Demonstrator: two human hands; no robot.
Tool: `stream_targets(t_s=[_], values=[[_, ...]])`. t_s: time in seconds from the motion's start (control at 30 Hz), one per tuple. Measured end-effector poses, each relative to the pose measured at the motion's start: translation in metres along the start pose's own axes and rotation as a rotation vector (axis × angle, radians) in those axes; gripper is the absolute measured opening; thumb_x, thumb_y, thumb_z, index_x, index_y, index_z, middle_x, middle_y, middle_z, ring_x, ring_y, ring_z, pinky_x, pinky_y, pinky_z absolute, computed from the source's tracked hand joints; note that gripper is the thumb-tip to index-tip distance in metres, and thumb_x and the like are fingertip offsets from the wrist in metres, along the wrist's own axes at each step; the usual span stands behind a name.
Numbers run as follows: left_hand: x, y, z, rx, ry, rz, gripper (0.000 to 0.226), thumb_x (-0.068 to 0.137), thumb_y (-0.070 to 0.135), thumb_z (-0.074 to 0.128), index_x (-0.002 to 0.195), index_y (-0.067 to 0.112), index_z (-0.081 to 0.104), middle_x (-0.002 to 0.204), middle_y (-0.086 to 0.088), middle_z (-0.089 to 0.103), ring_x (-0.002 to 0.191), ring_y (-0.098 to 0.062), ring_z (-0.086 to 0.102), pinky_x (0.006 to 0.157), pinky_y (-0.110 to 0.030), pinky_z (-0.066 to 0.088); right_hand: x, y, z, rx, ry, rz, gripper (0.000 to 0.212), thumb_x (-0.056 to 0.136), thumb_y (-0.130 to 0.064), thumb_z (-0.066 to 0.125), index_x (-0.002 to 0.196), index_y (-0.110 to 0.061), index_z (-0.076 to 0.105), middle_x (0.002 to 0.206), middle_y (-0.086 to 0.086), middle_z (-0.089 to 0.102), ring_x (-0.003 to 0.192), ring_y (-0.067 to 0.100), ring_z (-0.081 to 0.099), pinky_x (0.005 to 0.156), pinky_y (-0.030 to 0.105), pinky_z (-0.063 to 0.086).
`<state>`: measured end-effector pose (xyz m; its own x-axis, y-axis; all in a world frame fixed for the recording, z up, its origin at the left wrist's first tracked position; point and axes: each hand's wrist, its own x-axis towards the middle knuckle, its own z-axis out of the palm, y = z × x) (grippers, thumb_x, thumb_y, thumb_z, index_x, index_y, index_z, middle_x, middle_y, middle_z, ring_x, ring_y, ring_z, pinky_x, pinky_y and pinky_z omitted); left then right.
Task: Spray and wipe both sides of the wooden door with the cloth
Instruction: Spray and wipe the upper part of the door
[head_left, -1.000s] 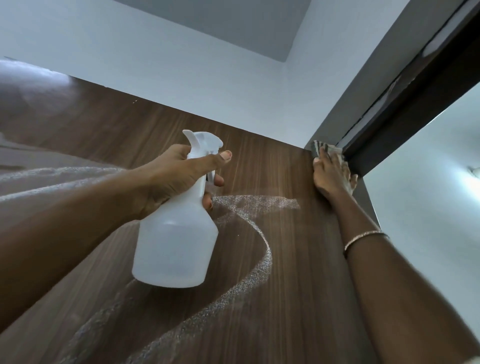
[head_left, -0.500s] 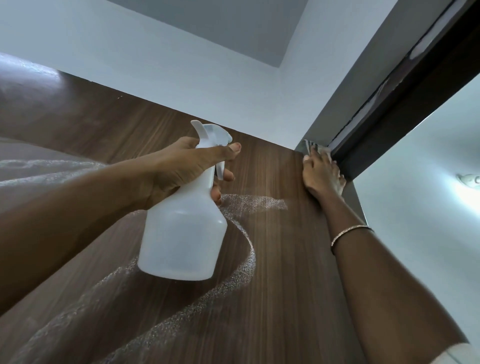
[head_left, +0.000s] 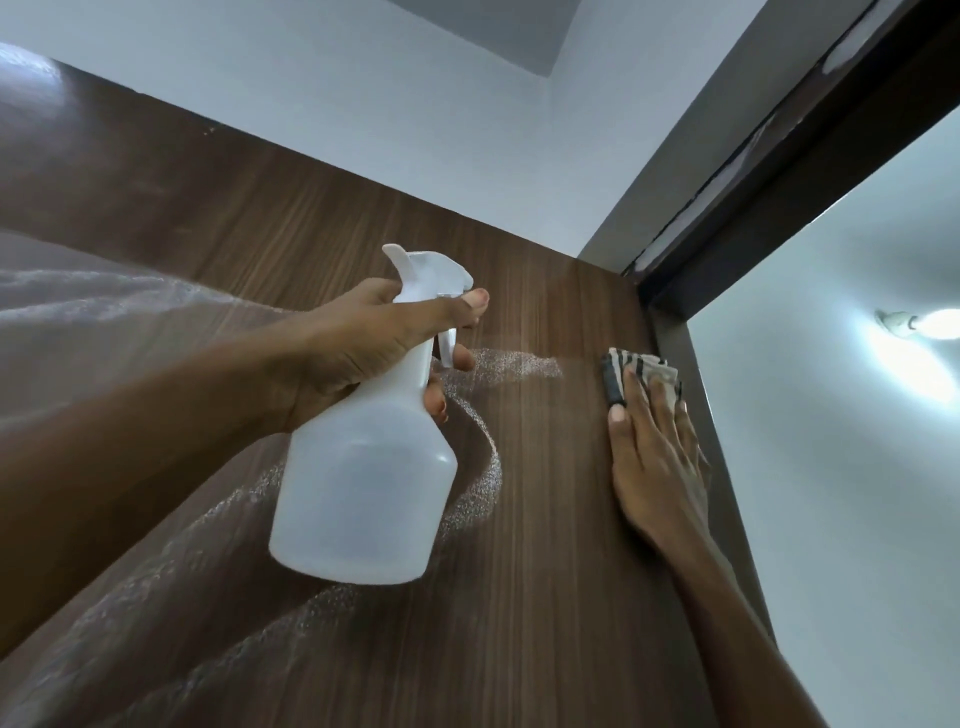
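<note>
The dark wooden door fills the view, seen from below, with pale curved bands of spray mist across it. My left hand grips the neck of a white translucent spray bottle, a finger on the trigger, nozzle pointing at the door. My right hand lies flat with straight fingers near the door's right edge, pressing a striped grey and white cloth against the wood. Most of the cloth is hidden under the fingers.
The dark door frame runs along the top right, meeting the door's upper corner. White walls and ceiling lie above. A lit wall lamp glows on the right wall beyond the door's edge.
My right hand has slid the cloth down from the door's top corner along the right edge. My left hand with the bottle has stayed roughly in place.
</note>
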<state>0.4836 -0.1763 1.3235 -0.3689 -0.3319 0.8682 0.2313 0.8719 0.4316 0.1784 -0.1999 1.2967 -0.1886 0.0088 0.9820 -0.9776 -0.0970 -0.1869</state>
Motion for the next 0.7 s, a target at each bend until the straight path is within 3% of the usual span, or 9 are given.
stream_targets(t_s=[0.3,0.4,0.57,0.7], values=[[0.0,-0.007,0.011,0.067,-0.003,-0.002,0.052,0.084,0.05,0.067,0.123,0.016,0.06,0.097,-0.011,0.074,0.049,-0.017,0.06,0.049,-0.031,0.054,0.133,-0.029,0.002,0.013,-0.029,0.009,0.052,0.11,-0.049,0.018,0.161,-0.045,0.01,0.172,-0.009,-0.002,0.159,0.026,-0.002,0.125,0.058,0.004],[-0.009,-0.01,0.012,0.076,0.001,-0.02,0.061,0.076,0.052,0.069,0.123,0.015,0.059,0.092,-0.009,0.075,0.048,-0.018,0.061,0.051,-0.033,0.056,0.097,-0.02,0.0,0.004,-0.026,-0.03,0.052,0.11,-0.049,0.018,0.162,-0.044,0.012,0.172,-0.008,0.001,0.159,0.025,-0.001,0.125,0.057,0.007],[-0.022,-0.012,0.023,0.133,-0.004,-0.061,0.046,0.087,0.048,0.064,0.118,0.014,0.062,0.078,-0.006,0.073,0.046,-0.018,0.06,0.046,-0.03,0.053,-0.02,0.006,0.002,-0.014,0.024,-0.068,0.057,0.106,-0.059,0.007,0.161,-0.047,0.007,0.172,-0.009,0.002,0.159,0.019,-0.004,0.127,0.052,0.006],[-0.028,-0.008,0.031,0.177,-0.002,-0.074,0.04,0.091,0.047,0.061,0.106,0.011,0.063,0.062,-0.004,0.068,0.044,-0.017,0.06,0.044,-0.027,0.053,-0.052,-0.003,0.004,-0.081,0.024,0.0,0.061,0.1,-0.061,0.0,0.159,-0.048,0.003,0.172,-0.007,0.002,0.159,0.022,-0.006,0.127,0.053,-0.001]])
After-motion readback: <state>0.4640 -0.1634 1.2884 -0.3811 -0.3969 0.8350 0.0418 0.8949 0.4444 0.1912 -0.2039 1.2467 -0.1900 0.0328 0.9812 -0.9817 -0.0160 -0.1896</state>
